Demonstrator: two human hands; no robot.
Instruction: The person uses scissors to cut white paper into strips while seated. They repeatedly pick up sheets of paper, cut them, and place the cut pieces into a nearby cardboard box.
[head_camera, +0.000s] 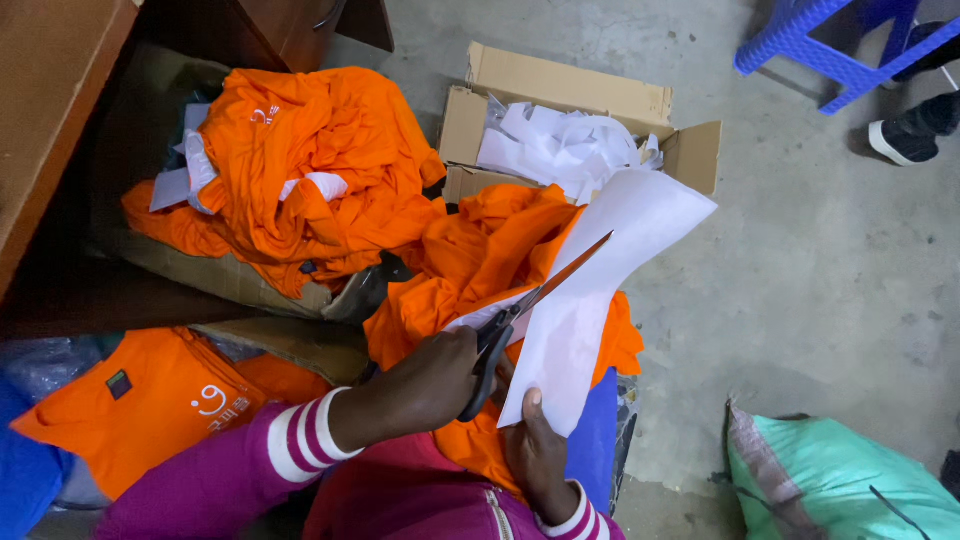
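Fingers (455, 365) gripping scissors (530, 305), blades angled up-right across white sheet (590, 300)

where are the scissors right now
In the head view, centre frame: the scissors are in the left hand, blades open against the white sheet held by the right hand.

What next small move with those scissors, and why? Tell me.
Probably close the blades and slide the scissors a little further up the white sheet. The left hand grips the handles with the blades lying along the sheet, well short of its far edge, while the right hand steadies its lower end.
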